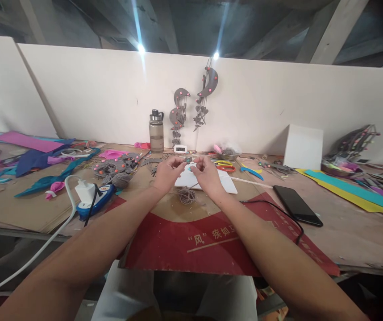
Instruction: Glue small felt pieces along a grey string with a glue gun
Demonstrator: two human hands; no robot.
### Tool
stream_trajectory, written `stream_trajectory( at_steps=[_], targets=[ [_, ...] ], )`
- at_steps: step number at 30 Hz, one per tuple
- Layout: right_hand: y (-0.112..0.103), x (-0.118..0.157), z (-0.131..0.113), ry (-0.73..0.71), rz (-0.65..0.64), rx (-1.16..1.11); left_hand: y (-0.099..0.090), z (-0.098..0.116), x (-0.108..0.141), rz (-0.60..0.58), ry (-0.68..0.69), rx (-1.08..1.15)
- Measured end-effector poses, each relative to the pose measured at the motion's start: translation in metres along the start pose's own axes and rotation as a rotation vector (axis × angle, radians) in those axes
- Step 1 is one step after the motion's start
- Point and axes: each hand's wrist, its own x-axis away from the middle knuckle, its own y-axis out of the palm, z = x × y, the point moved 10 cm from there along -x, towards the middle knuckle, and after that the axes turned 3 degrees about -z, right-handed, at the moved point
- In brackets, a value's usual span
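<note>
My left hand [169, 173] is raised over the table, its thumb and fingers pinched on a small dark green piece [188, 159] too tiny to name. Close beside it, my right hand [208, 174] is also pinched closed; what it grips is hidden by the fingers. A teal speck shows by the right fingertips. Beneath both hands lies a white board [226, 183]. A loose bundle of grey yarn [187, 196] rests just in front of it, with a strand that seems to rise toward the right hand.
A blue power strip [97, 201] and grey felt pieces with a yarn ball [122, 179] are left. Behind stand a water bottle [156, 133] and a small clock [180, 149]. Scissors [225, 166] and a phone [297, 206] lie right. Grey moon ornaments [209, 82] hang on the partition.
</note>
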Motion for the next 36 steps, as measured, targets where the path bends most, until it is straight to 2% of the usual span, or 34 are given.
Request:
stream_trajectory(
  at_steps=[4, 11, 23, 36],
  targets=[
    [-0.015, 0.001, -0.021, -0.163, 0.073, 0.264, 0.010, -0.004, 0.001, -0.065, -0.028, 0.042],
    [-0.017, 0.005, -0.036, -0.316, 0.101, 0.413, 0.015, -0.005, 0.002, -0.112, -0.036, 0.015],
    [-0.011, 0.009, -0.043, -0.382, 0.079, 0.611, 0.019, -0.002, 0.004, -0.138, -0.022, 0.067],
    [-0.012, 0.007, -0.039, -0.350, 0.070, 0.592, 0.021, -0.004, 0.004, -0.156, -0.019, 0.068]
  ],
)
